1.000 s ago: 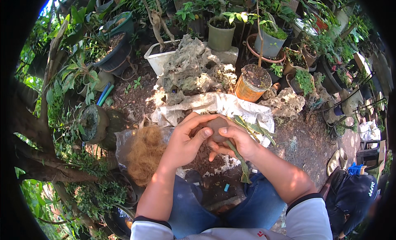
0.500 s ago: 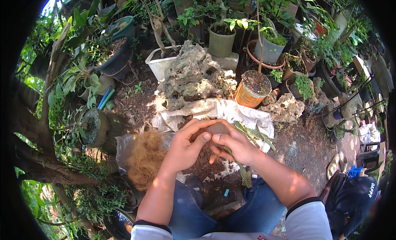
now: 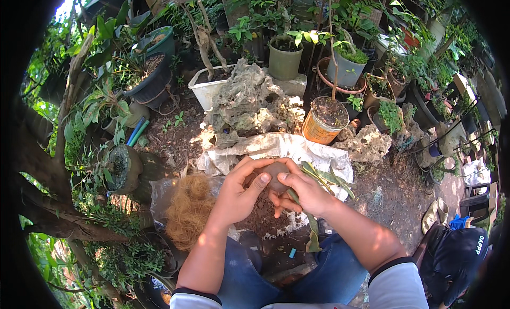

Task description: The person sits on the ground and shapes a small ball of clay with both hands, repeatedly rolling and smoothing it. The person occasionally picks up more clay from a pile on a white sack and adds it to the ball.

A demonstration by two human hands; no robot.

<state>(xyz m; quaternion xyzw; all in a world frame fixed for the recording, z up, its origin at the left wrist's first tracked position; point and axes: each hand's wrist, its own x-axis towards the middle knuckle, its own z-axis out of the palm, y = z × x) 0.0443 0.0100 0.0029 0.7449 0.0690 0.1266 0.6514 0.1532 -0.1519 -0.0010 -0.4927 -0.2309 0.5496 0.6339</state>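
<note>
Brown soil ball [image 3: 274, 176] sits cupped between both hands, fingers curled closed around it. Left hand [image 3: 240, 192] wraps its left side, thumb on top; right hand [image 3: 304, 192] grips the right side and pins a leafy cutting [image 3: 319, 179]. Cutting's long axis runs diagonally, leaves pointing upper right over white sheet [image 3: 276, 147]. Coconut fibre [image 3: 188, 208] lies left.

The left hand [image 3: 239, 195] and right hand [image 3: 303, 192] meet around a brown soil ball [image 3: 273, 177], leaving no gap between them. Just ahead lies a white sack [image 3: 265, 147], backed by a grey rock [image 3: 244, 104] that blocks passage forward. An orange pot [image 3: 321, 125] stands ahead-right. A clump of coconut fibre [image 3: 188, 210] crowds the left hand's outer side. Bare soil to the right of the right hand lies open.
</note>
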